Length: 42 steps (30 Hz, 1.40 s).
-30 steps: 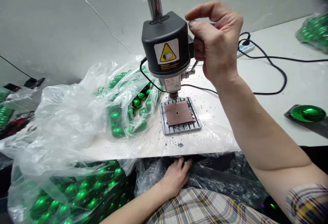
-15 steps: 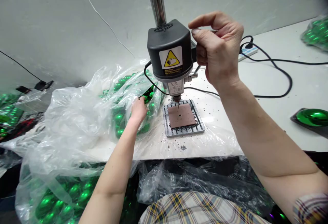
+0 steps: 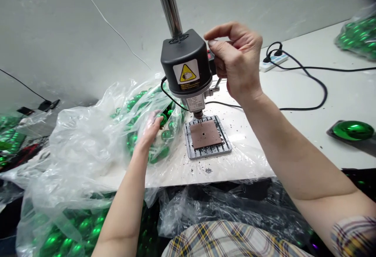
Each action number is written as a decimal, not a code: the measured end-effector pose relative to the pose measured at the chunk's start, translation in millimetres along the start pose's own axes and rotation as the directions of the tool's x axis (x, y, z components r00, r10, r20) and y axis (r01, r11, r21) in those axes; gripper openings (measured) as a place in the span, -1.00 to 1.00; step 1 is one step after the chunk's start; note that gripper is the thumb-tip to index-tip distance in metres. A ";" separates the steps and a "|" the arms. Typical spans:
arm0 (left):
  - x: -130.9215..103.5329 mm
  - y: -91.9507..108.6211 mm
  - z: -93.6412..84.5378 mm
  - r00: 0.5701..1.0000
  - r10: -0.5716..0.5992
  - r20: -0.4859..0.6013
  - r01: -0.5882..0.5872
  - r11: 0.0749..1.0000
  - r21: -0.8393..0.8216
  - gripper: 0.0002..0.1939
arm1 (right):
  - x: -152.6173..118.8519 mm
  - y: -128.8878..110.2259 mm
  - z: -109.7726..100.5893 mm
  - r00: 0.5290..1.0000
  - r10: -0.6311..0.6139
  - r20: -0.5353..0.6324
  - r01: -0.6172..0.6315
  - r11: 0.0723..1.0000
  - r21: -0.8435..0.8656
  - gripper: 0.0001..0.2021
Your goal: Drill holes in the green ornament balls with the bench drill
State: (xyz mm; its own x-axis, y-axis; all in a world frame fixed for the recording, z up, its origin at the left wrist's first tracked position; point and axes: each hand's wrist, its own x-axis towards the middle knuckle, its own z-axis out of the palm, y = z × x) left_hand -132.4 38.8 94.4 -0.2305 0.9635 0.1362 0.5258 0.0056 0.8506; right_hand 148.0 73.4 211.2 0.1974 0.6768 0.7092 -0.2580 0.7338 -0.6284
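My left hand [image 3: 151, 128] reaches into the opening of a clear plastic bag [image 3: 79, 135], its fingers closed round a shiny green ball [image 3: 162, 119]; other green balls lie about it. The hand's far fingers are partly veiled by the film. My right hand [image 3: 239, 59] is raised at the right side of the drill press [image 3: 185, 65], beside its red-buttoned switch box [image 3: 209, 55]. Its fingers are curled, thumb and forefinger nearly meeting; whatever the lower fingers grip is hidden. Below the chuck, a brown square board [image 3: 205, 137] with a hole lies on the slotted metal base [image 3: 202, 154].
Dark shavings are scattered round the base. A power strip [image 3: 273, 62] and black cable [image 3: 319, 102] lie at the right, with a green glossy piece [image 3: 352, 130] nearer. Another bag of green balls [image 3: 357, 39] sits far right. More balls [image 3: 85, 225] are bagged below the table edge.
My left hand has turned within the bag, and a green ball now shows at its fingers. The right hand keeps its place by the drill head; the whole view has shifted slightly.
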 end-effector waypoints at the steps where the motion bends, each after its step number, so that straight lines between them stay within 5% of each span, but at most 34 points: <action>1: -6.6 8.6 1.1 0.999 -0.029 0.046 0.037 0.983 -0.180 -0.58 | -0.1 -0.1 0.5 1.000 -0.005 -0.005 0.005 1.000 0.030 -0.81; 4: -26.9 30.6 8.5 0.966 -0.085 0.245 0.203 0.834 -0.513 -0.49 | 0.0 0.5 0.9 1.000 -0.019 -0.011 0.020 0.998 0.066 -0.80; 9: -54.1 37.0 39.6 0.914 -0.089 0.395 0.334 0.718 -0.611 -0.47 | 1.8 1.1 1.1 1.000 -0.003 0.028 0.006 0.996 -0.087 -0.60; 19: -70.8 -3.1 108.6 0.976 -0.029 0.218 0.128 0.881 -0.455 -0.38 | 6.3 12.9 -2.0 0.995 0.018 0.098 0.000 0.983 -0.181 -0.49; 28: -69.2 -2.8 121.2 0.985 0.086 0.149 -0.034 0.946 -0.321 -0.44 | -0.8 -2.3 -0.3 0.998 0.012 0.069 -0.003 0.991 -0.133 -0.66; 36: -74.5 -9.7 132.8 0.953 0.288 0.098 -0.287 0.958 -0.021 -0.48 | 3.6 7.9 -0.7 0.997 0.066 0.041 -0.059 0.986 -0.154 -0.45; 42: -79.3 -7.8 135.9 0.969 0.244 0.050 -0.243 0.970 -0.023 -0.50 | -1.1 3.4 -1.5 0.998 -0.011 0.068 0.020 0.989 -0.146 -0.55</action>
State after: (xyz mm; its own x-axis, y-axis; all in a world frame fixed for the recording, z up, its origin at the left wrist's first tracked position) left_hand -6.9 -1.3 8.0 -0.0539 0.9480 0.3137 0.5473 -0.2347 0.8034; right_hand 148.3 75.3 207.8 0.1350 0.6634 0.7360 -0.1133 0.7482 -0.6537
